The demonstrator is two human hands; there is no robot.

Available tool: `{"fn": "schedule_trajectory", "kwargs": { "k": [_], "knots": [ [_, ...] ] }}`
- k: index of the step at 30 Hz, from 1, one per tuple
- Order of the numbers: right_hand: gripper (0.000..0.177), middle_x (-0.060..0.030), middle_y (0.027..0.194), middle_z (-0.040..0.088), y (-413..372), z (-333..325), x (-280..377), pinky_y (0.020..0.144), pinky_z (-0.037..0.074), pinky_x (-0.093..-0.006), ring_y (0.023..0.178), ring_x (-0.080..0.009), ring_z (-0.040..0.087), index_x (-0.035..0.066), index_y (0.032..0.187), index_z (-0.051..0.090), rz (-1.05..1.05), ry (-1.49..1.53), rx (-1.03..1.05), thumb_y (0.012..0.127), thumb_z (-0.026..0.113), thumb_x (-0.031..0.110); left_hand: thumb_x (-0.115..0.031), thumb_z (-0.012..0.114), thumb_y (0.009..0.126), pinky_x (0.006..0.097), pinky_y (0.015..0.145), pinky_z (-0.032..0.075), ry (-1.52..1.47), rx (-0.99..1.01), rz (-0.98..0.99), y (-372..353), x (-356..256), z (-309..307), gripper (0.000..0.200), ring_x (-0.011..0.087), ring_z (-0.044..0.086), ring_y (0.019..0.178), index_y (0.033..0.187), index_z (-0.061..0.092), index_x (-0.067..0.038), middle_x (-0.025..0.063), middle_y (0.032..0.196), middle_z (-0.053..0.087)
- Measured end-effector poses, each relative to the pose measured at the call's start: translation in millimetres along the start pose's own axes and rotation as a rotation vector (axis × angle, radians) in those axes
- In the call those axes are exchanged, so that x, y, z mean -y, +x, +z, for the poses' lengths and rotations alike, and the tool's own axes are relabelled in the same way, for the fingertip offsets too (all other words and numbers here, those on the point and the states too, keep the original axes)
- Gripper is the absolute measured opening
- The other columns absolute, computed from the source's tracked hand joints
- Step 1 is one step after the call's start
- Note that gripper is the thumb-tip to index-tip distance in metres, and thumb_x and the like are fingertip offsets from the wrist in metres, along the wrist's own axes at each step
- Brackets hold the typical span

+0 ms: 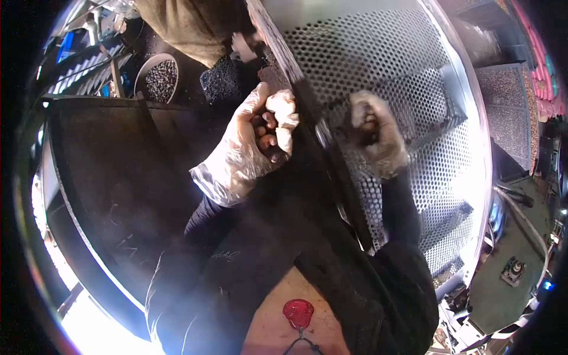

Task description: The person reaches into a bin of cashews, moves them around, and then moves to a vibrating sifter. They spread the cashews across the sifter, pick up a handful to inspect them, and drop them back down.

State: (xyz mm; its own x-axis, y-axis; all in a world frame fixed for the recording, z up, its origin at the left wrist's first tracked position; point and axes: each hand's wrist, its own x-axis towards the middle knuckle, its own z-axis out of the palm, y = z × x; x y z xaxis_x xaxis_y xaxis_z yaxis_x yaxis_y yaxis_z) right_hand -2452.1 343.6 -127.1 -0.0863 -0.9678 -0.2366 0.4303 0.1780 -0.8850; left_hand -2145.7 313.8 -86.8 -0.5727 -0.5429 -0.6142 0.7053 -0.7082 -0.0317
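Note:
My left hand (251, 139), in a pale translucent glove, is turned palm up with its fingers curled round several brown nuts (267, 141). It is left of the dark edge of a perforated metal drum (438, 160). Over the holed metal, right of that edge, my right hand (377, 133) wears a similar glove. Its fingers are curled in, and something brown shows within them, blurred by motion. The two hands are apart.
A round bucket (139, 83) of small nuts stands at the upper left, near a brown sack (186, 26). A dark metal panel (118, 160) fills the left side. Trays of small pieces (503, 100) and a green surface (503, 296) are at the right.

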Motion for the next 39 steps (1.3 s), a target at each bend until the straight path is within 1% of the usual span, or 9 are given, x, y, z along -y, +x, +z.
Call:
{"fn": "schedule_trajectory", "kwargs": {
  "k": [4, 7, 11, 16, 19, 20, 23, 29, 39],
  "knots": [
    [0.028, -0.0025, 0.087, 0.064, 7.4, 33.4, 66.4, 0.058, 0.054, -0.0186, 0.07, -0.0091, 0.06, 0.008, 0.107, 0.066, 0.082, 0.641, 0.234, 0.122, 0.063, 0.031, -0.046, 0.073, 0.116, 0.0486, 0.093, 0.075, 0.138, -0.082, 0.043, -8.5, 26.8, 45.0, 0.049, 0.0364, 0.084, 0.113, 0.126, 0.075, 0.002, 0.0163, 0.121, 0.084],
    [0.034, -0.0016, 0.091, 0.064, 6.8, 82.9, 68.3, 0.059, 0.052, -0.0217, 0.074, -0.0074, 0.058, 0.006, 0.105, 0.064, -0.582, 0.011, 0.136, 0.124, 0.058, 0.034, -0.055, 0.073, 0.114, 0.0535, 0.106, 0.071, 0.18, 0.007, 0.081, -4.4, 43.3, 61.4, 0.052, 0.0322, 0.084, 0.112, 0.12, 0.075, -0.003, 0.0142, 0.127, 0.082],
    [0.032, -0.009, 0.119, 0.082, -41.7, 146.8, 78.8, 0.082, 0.062, -0.0284, 0.102, -0.0144, 0.078, 0.001, 0.123, 0.081, -0.03, -0.089, -0.04, 0.117, 0.075, 0.031, -0.063, 0.071, 0.111, 0.0422, 0.073, 0.06, 0.047, 0.358, -0.018, 11.5, 35.8, 49.2, 0.052, 0.0293, 0.08, 0.085, 0.106, 0.078, -0.012, 0.0065, 0.077, 0.074],
    [0.049, -0.025, 0.151, 0.067, -29.7, 111.9, 77.3, 0.121, 0.049, -0.044, 0.142, -0.0315, 0.061, -0.005, 0.152, 0.065, -0.656, -0.438, -0.062, 0.122, 0.061, 0.033, -0.053, 0.066, 0.117, 0.0515, 0.087, 0.069, -0.07, 0.279, 0.019, 4.6, 24.6, 50.3, 0.048, 0.0428, 0.082, 0.108, 0.123, 0.08, -0.007, 0.015, 0.12, 0.086],
    [0.062, -0.0352, 0.172, 0.054, 8.3, 49.9, 71.6, 0.141, 0.036, -0.0535, 0.169, -0.0413, 0.045, -0.006, 0.17, 0.052, -0.426, -0.318, -0.365, 0.125, 0.053, 0.037, -0.052, 0.068, 0.117, 0.05, 0.084, 0.071, -0.15, 0.453, -0.086, 9.4, 4.7, 25.0, 0.048, 0.0436, 0.083, 0.109, 0.127, 0.08, -0.006, 0.0169, 0.125, 0.086],
    [0.077, -0.0325, 0.178, 0.049, 17.7, 24.3, 69.7, 0.142, 0.033, -0.0566, 0.17, -0.0418, 0.043, -0.005, 0.172, 0.051, -0.075, -0.411, -0.492, 0.118, 0.06, 0.05, -0.052, 0.069, 0.116, 0.0496, 0.083, 0.071, -0.181, 0.432, -0.067, 8.5, 4.1, 23.6, 0.048, 0.0437, 0.083, 0.109, 0.128, 0.08, -0.006, 0.0174, 0.126, 0.086],
    [0.077, -0.0258, 0.14, 0.074, 37.2, -112.1, -21.3, 0.127, 0.051, -0.0574, 0.129, -0.0352, 0.071, -0.004, 0.17, 0.055, 0.158, -0.713, -0.449, 0.115, 0.069, 0.049, -0.048, 0.07, 0.117, 0.0502, 0.093, 0.07, -0.201, 0.425, -0.017, 11.5, 10.1, 18.0, 0.047, 0.0419, 0.082, 0.116, 0.137, 0.08, -0.006, 0.0168, 0.132, 0.085],
    [0.069, -0.0228, 0.135, 0.075, -11.6, -106.0, -114.8, 0.118, 0.055, -0.0503, 0.125, -0.0314, 0.072, -0.001, 0.164, 0.06, 0.087, -1.51, -0.108, 0.116, 0.068, 0.048, -0.045, 0.07, 0.117, 0.0631, 0.129, 0.052, -0.236, 0.567, 0.027, 8.5, 7.8, 11.8, 0.051, 0.0479, 0.068, 0.147, 0.149, 0.077, -0.006, 0.0212, 0.154, 0.076],
    [0.057, -0.0178, 0.128, 0.076, -51.1, -75.1, -104.5, 0.103, 0.061, -0.0384, 0.118, -0.0249, 0.074, 0.004, 0.156, 0.066, 0.399, -0.795, -0.029, 0.117, 0.067, 0.046, -0.043, 0.072, 0.116, 0.0555, 0.109, 0.068, -0.29, 0.485, 0.047, 11.3, 8.5, 5.5, 0.05, 0.0437, 0.079, 0.132, 0.146, 0.078, -0.003, 0.0212, 0.142, 0.083]
  ]
}}
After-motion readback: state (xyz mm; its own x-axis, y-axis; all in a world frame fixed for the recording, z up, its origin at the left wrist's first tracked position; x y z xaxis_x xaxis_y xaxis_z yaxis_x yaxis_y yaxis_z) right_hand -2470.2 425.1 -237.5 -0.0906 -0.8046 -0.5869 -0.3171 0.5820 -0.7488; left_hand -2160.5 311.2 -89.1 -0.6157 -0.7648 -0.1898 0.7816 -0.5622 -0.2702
